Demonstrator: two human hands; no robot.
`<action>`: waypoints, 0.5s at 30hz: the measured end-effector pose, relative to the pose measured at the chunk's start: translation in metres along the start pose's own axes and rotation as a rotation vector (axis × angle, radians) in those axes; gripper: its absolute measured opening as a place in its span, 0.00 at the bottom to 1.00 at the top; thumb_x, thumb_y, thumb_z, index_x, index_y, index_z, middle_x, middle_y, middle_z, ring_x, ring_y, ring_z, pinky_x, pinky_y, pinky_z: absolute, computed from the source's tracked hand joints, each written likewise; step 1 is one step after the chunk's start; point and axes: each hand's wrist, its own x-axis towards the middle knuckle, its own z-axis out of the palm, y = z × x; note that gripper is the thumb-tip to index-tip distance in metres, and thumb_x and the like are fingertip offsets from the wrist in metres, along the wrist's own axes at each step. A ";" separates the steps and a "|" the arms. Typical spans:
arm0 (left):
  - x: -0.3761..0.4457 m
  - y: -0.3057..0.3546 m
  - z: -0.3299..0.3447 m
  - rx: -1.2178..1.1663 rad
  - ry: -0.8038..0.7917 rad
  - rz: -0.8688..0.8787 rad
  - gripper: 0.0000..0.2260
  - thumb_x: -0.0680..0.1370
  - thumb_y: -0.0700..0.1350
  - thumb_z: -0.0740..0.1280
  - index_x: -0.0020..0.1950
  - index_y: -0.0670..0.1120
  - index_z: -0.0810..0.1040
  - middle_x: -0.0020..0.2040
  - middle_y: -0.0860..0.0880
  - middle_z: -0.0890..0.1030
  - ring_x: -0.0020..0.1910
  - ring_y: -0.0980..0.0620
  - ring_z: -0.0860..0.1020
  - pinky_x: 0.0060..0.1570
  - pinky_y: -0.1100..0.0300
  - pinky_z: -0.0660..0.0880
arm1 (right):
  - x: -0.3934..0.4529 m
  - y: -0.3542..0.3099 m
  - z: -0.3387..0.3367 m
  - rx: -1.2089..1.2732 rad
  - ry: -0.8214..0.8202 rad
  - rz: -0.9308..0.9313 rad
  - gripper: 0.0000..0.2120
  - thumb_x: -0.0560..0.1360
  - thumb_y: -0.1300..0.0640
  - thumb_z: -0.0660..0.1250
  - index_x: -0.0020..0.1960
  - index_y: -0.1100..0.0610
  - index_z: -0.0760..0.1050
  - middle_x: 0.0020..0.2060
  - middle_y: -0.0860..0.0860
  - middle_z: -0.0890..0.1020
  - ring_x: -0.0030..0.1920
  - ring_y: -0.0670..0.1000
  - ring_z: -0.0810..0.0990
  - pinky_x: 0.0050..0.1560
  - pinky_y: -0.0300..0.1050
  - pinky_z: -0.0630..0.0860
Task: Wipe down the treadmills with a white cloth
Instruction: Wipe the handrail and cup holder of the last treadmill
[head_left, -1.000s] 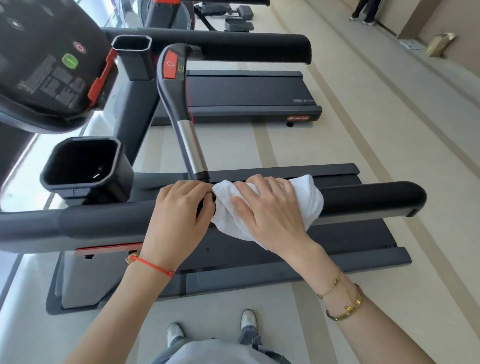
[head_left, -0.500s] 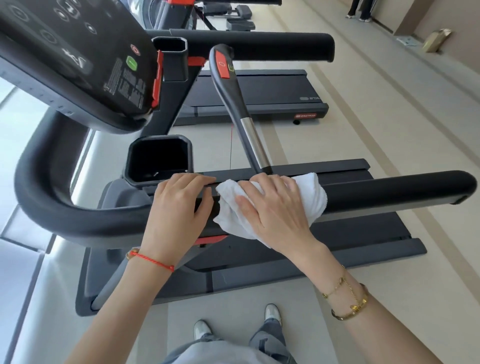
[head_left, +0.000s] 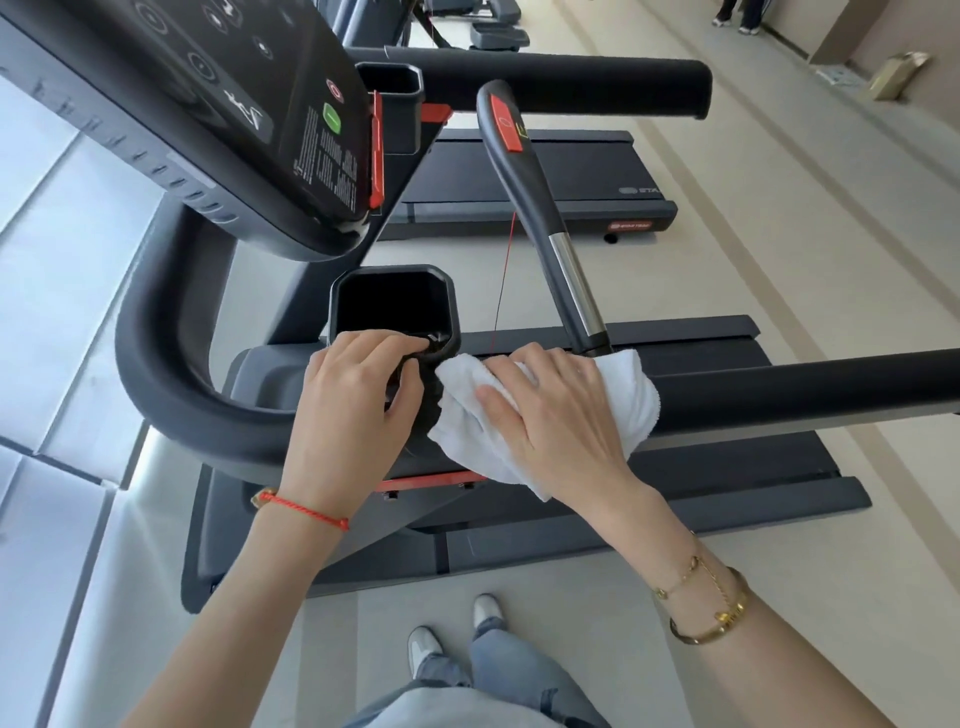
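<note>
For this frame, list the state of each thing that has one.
white cloth: bunched, draped over the handrail
handrail: partly covered by the cloth
right hand: pressing flat on the cloth
left hand: curled round the handrail
cup holder: looks empty

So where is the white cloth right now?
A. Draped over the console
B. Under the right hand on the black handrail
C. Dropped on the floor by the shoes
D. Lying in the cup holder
B: the right hand presses the white cloth onto the treadmill's black handrail, while the left hand rests beside it at the cup holder.
</note>
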 end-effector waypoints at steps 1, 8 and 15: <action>0.002 -0.002 0.000 -0.003 0.009 -0.002 0.10 0.79 0.38 0.65 0.57 0.44 0.81 0.54 0.49 0.82 0.56 0.47 0.78 0.56 0.44 0.74 | 0.003 0.000 -0.002 0.023 0.009 0.018 0.21 0.82 0.44 0.47 0.57 0.52 0.75 0.48 0.49 0.77 0.47 0.54 0.74 0.52 0.51 0.69; 0.011 -0.009 -0.001 0.015 0.071 -0.121 0.11 0.79 0.40 0.65 0.61 0.46 0.79 0.59 0.51 0.80 0.61 0.49 0.74 0.62 0.50 0.70 | 0.069 0.005 -0.012 0.264 0.107 0.115 0.19 0.81 0.44 0.47 0.58 0.53 0.71 0.49 0.51 0.74 0.49 0.53 0.73 0.55 0.53 0.69; 0.014 -0.020 -0.006 0.048 0.056 -0.296 0.16 0.80 0.42 0.64 0.68 0.45 0.74 0.64 0.48 0.77 0.62 0.45 0.73 0.62 0.46 0.71 | 0.147 -0.007 0.026 0.217 -0.245 -0.095 0.16 0.82 0.46 0.53 0.68 0.48 0.65 0.60 0.52 0.69 0.61 0.55 0.68 0.61 0.52 0.64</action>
